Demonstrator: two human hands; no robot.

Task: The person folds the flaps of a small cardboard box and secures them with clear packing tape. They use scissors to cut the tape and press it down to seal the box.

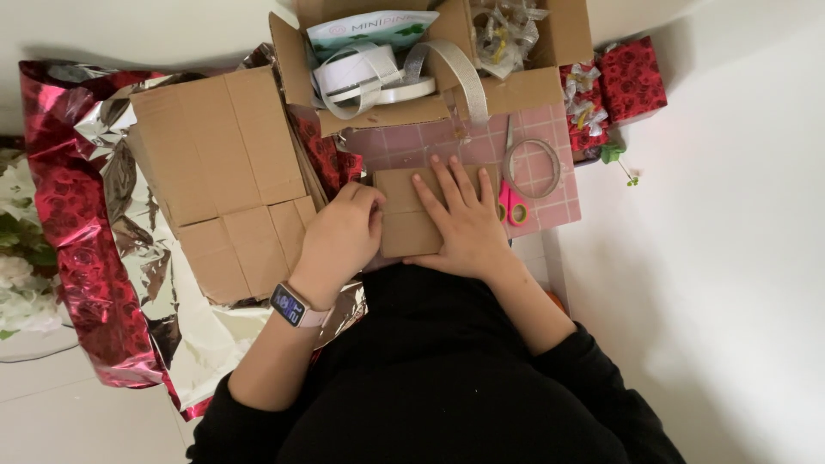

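Head view, looking down over a person seated in black sleeves.

Item 1: small brown cardboard piece (402, 225), lying flat on a pink gridded cutting mat (550, 202), near the person's body at the middle of the scene.

Item 2: right hand (464, 225), lying open and flat, fingers spread, pressing down on the right part of the cardboard piece; it is gripping nothing.

Item 3: left hand (342, 236), wearing a wristwatch (290, 304), curling loosely at the left edge of the cardboard piece, fingertips touching that edge; whether it is pinching the edge cannot be told.

Item 4: pink-handled scissors (512, 199), resting on the mat just right of the right hand, blades pointing far.

Item 5: ring of tape (533, 168), lying on the mat beside the scissors.

Item 6: large flattened cardboard sheet (219, 172) with fold creases, sitting to the left of the hands, over red rose-patterned foil wrap (77, 249) with a silver underside.

Item 7: open cardboard box (563, 34) at the far side, holding rolls of white ribbon (361, 77) and a clear bag of small trinkets.

Item 8: red rose-covered gift box (632, 79), standing far right on the white floor.
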